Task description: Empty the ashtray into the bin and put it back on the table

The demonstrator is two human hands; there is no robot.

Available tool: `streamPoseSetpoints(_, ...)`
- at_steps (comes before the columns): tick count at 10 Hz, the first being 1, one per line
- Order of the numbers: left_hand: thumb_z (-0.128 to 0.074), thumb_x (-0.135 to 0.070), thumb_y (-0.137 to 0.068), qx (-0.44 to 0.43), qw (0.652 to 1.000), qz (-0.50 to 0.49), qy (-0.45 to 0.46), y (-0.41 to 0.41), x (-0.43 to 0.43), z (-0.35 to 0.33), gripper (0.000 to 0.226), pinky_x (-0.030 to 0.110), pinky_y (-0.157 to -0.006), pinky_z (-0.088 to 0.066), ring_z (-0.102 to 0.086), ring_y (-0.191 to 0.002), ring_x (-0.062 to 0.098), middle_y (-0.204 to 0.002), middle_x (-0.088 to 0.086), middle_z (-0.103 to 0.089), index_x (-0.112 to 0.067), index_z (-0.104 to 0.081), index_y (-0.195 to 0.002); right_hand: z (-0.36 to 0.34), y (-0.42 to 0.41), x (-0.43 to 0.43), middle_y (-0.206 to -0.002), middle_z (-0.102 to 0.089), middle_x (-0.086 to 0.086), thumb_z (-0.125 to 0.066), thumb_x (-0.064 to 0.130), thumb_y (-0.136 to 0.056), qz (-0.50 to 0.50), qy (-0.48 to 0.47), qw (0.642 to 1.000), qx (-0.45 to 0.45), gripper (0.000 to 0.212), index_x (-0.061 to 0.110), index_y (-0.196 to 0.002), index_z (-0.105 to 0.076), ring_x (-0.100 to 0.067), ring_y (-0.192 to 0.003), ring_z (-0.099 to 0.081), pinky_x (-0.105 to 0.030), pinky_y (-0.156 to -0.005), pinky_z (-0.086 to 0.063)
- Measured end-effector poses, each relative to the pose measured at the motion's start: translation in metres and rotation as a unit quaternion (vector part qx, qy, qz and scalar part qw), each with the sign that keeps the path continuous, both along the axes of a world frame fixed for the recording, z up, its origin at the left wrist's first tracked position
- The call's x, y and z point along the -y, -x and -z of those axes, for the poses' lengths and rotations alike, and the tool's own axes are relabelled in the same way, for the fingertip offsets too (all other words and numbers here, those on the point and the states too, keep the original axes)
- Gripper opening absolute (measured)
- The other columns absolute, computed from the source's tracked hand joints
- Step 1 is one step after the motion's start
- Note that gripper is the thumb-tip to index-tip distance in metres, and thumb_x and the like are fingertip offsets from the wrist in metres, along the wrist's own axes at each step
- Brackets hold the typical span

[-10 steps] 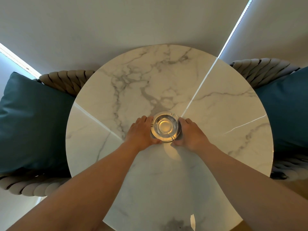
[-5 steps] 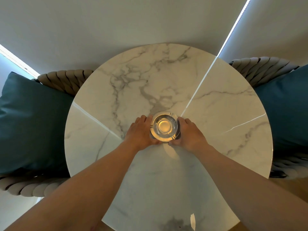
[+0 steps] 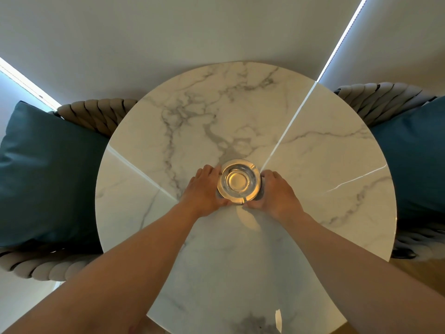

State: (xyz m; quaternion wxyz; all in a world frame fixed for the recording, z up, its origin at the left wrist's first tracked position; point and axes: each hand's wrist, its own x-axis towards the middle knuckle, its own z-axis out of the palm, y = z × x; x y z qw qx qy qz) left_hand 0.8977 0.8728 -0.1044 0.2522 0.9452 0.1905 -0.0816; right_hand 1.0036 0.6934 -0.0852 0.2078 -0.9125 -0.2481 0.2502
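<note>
A round clear glass ashtray (image 3: 238, 181) sits near the middle of the round white marble table (image 3: 313, 165). Its bowl looks empty, with a yellowish glow at the bottom. My left hand (image 3: 203, 190) cups its left side and my right hand (image 3: 277, 192) cups its right side, fingers curled around the rim. Whether the ashtray rests on the table or hovers just above it I cannot tell. No bin is in view.
Two woven rope chairs flank the table, each with a teal cushion: one cushion at the left (image 3: 48, 174), one at the right (image 3: 414, 160). A pale wall stands behind the table. Wooden floor (image 3: 421, 273) shows at the lower right.
Both hands stay clasped around the ashtray in the same place on the table. Only the view has shifted slightly.
</note>
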Motion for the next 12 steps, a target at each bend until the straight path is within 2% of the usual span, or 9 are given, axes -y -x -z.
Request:
streamPoseSetpoints(1, -0.079, -0.058, -0.062, 0.0, 1.0, 0.01, 0.001, 0.001, -0.002, 0.0, 0.097, 0.038, -0.098, -0.04, -0.042, -0.114, 0.023, -0.125, 0.001, -0.041, -0.02, -0.034, -0.138, -0.002, -0.001, -0.001, -0.114, -0.056, -0.005, -0.09, 0.044, -0.056, -0.002, -0.001, 1.0, 0.009, 0.082, 0.014, -0.121, -0.049, -0.029, -0.106, -0.056, -0.038, -0.082, -0.048)
streamPoseSetpoints(2, -0.079, -0.065, -0.054, -0.004, 1.0, 0.003, 0.002, -0.001, -0.001, 0.001, 0.104, 0.035, -0.096, -0.037, -0.04, -0.113, 0.021, -0.126, 0.001, -0.041, -0.021, -0.035, -0.137, -0.003, -0.001, -0.003, -0.109, -0.054, -0.004, -0.088, 0.047, -0.058, -0.024, 0.004, 1.0, 0.016, 0.077, 0.017, -0.119, -0.052, -0.028, -0.105, -0.056, -0.038, -0.082, -0.05)
streamPoseSetpoints(4, -0.072, -0.072, -0.053, -0.007, 1.0, -0.015, 0.001, -0.006, 0.0, 0.004, 0.103, 0.035, -0.095, -0.037, -0.041, -0.113, 0.022, -0.125, 0.001, -0.042, -0.021, -0.038, -0.136, -0.004, 0.002, -0.006, -0.109, -0.054, -0.006, -0.084, 0.048, -0.063, -0.019, 0.006, 1.0, 0.019, 0.07, 0.014, -0.116, -0.053, -0.027, -0.105, -0.056, -0.041, -0.085, -0.052)
streamPoseSetpoints(7, -0.069, -0.072, -0.053, -0.008, 1.0, -0.011, 0.006, -0.008, -0.003, 0.004, 0.1, 0.034, -0.094, -0.036, -0.04, -0.113, 0.021, -0.124, 0.001, -0.042, -0.022, -0.038, -0.134, -0.004, 0.002, -0.008, -0.116, -0.054, -0.007, -0.085, 0.046, -0.066, -0.012, 0.013, 1.0, 0.008, 0.075, 0.012, -0.123, -0.05, -0.028, -0.11, -0.054, -0.043, -0.091, -0.05)
streamPoseSetpoints(9, -0.079, -0.063, -0.057, -0.009, 1.0, -0.012, -0.004, -0.007, -0.002, 0.001, 0.101, 0.035, -0.097, -0.039, -0.04, -0.115, 0.022, -0.127, 0.002, -0.042, -0.02, -0.036, -0.137, -0.004, 0.002, -0.008, -0.115, -0.054, -0.006, -0.085, 0.044, -0.065, -0.009, 0.014, 1.0, 0.014, 0.075, 0.013, -0.122, -0.049, -0.028, -0.107, -0.055, -0.043, -0.089, -0.051)
streamPoseSetpoints(10, -0.083, -0.057, -0.059, -0.017, 1.0, -0.015, -0.008, -0.003, -0.002, -0.003, 0.102, 0.036, -0.099, -0.038, -0.039, -0.118, 0.023, -0.13, 0.003, -0.04, -0.019, -0.034, -0.139, -0.004, 0.0, -0.005, -0.114, -0.054, -0.007, -0.084, 0.038, -0.067, -0.008, 0.029, 0.999, 0.014, 0.069, 0.013, -0.121, -0.048, -0.03, -0.104, -0.057, -0.042, -0.084, -0.052)
streamPoseSetpoints(11, -0.08, -0.047, -0.07, -0.026, 0.999, -0.037, -0.005, 0.011, -0.006, -0.006, 0.089, 0.037, -0.102, -0.039, -0.039, -0.122, 0.024, -0.133, 0.005, -0.04, -0.016, -0.035, -0.141, -0.004, -0.008, 0.006, -0.12, -0.053, -0.008, -0.076, 0.033, -0.078, 0.01, 0.059, 0.998, 0.011, 0.061, 0.014, -0.127, -0.046, -0.034, -0.11, -0.056, -0.043, -0.086, -0.051)
streamPoseSetpoints(12, -0.07, -0.035, -0.082, -0.043, 0.997, -0.068, 0.011, 0.033, -0.005, -0.013, 0.048, 0.037, -0.096, -0.045, -0.05, -0.113, 0.022, -0.121, 0.002, -0.05, -0.019, -0.054, -0.124, -0.011, -0.01, 0.022, -0.119, -0.056, -0.009, -0.066, 0.032, -0.087, 0.01, 0.093, 0.995, 0.021, 0.04, 0.013, -0.121, -0.053, -0.032, -0.109, -0.057, -0.039, -0.085, -0.049)
